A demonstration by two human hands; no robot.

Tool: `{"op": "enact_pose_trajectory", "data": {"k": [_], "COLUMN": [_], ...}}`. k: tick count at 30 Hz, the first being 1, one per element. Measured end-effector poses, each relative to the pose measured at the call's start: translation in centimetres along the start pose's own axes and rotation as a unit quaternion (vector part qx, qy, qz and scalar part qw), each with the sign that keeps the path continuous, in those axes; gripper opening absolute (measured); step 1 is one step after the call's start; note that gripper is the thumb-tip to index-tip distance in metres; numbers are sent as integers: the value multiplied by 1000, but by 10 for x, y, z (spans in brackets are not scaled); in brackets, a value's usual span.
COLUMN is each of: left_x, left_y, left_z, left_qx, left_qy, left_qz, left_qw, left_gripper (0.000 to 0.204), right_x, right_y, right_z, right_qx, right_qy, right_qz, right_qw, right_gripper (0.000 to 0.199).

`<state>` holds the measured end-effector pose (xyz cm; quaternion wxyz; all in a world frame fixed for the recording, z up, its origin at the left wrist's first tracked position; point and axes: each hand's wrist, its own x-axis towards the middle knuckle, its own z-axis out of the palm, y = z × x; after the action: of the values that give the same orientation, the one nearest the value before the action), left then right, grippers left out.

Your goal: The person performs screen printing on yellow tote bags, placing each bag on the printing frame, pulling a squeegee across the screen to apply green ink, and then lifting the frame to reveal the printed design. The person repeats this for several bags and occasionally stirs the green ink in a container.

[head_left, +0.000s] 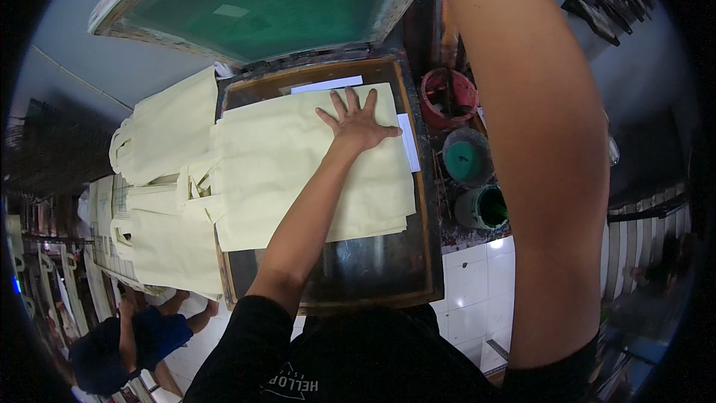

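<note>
Pile of cloth bags point(276, 164): through the head camera I see it lying flat on the dark board point(373, 272), cream, layers slightly out of line at the lower right corner
Left hand point(358, 125): laid palm down on the top bag near its upper right corner, fingers spread, gripping nothing; I read it as pressing or smoothing
Right arm point(548, 164): it runs up past the top edge, so its hand is out of my sight and I cannot tell what that grip is doing
Weight: I judge one bag light, the whole pile a fair bit heavier
Cloth: I expect it soft and floppy, likely to sag or crease if I lift by one corner, not fragile and not very slippery
Hold: I would pinch the top layer at two corners of one side, keeping the cloth taut; the loose lower right corner looks easiest to separate
Straps point(183, 185): on the left, tangled beside the pile; I would keep fingers clear, as they could snag
White strips point(409, 142): just beside the right and upper edges, easy to nudge
Paint tub point(466, 210): near the board's right side; I would keep cloth away, since wet paint could stain it
</note>
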<state>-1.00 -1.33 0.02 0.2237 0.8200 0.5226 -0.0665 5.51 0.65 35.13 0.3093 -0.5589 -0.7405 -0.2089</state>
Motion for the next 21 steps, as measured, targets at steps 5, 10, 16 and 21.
{"op": "enact_pose_trajectory", "data": {"k": [5, 10, 16, 21], "left_x": [3, 9, 11, -29], "left_y": [5, 4, 9, -16], "left_z": [-2, -3, -9, -25], "left_qx": [-2, -10, 15, -213], "left_qy": [-11, -15, -24, 228], "left_qz": [-9, -11, -14, 170], "left_qw": [1000, 1000, 1000, 935], "left_gripper": [117, 120, 122, 104], "right_x": [3, 2, -9, -66], "right_y": [4, 4, -4, -65], "right_z": [2, 3, 3, -41], "right_qx": [12, 30, 31, 141], "right_qy": [12, 18, 17, -118], "right_qz": [-10, -19, 1, 176], "right_qw": [1000, 999, 999, 967], "right_gripper": [31, 30, 32, 36]}}
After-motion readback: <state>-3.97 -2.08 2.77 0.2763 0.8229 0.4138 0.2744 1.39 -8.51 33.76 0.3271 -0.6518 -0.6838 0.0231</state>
